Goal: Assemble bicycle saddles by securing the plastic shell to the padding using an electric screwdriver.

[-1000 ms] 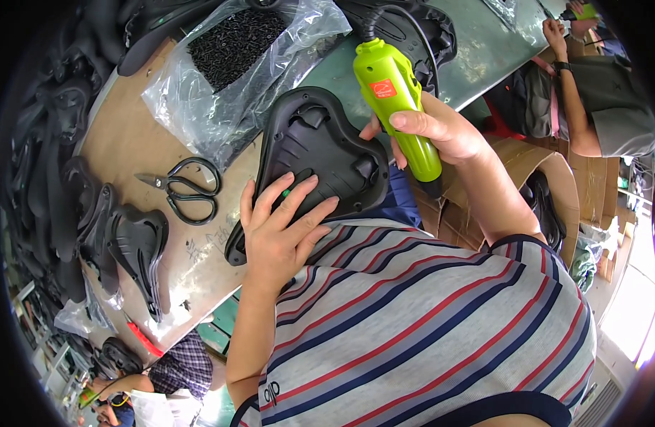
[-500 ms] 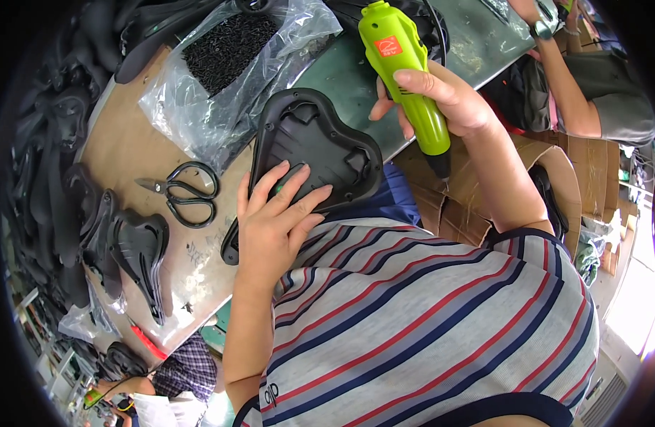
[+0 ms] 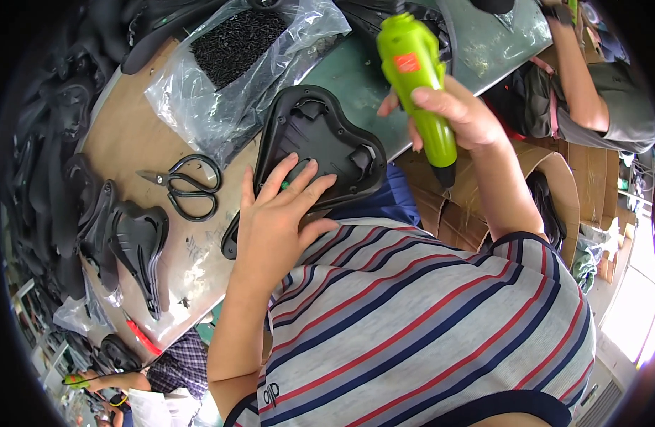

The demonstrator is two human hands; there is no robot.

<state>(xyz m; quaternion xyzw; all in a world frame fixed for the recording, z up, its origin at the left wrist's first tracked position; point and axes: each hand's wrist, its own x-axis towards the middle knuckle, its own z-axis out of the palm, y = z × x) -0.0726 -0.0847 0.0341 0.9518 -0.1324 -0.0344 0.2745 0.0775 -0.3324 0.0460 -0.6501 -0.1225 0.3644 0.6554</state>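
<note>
A black bicycle saddle (image 3: 326,135) lies underside up at the near edge of the table, its wide end away from me and its narrow nose toward the lower left. On its middle rests my left hand (image 3: 281,203), fingers spread over the underside, with a small green spot showing beside them. My right hand (image 3: 459,117) is wrapped round a lime-green electric screwdriver (image 3: 418,75). The tool's black tip (image 3: 443,175) points down, to the right of the saddle and apart from it.
Black screws (image 3: 238,48) fill an open plastic bag (image 3: 192,114) behind the saddle. Black-handled scissors (image 3: 192,187) and stacked saddle shells (image 3: 137,238) lie to the left, near a red-handled tool (image 3: 142,336). Cardboard boxes (image 3: 591,174) stand at right. Co-workers appear at upper right and lower left.
My right hand has shifted slightly right and down with the screwdriver. My left hand stays on the saddle, its fingers moved a little to the right.
</note>
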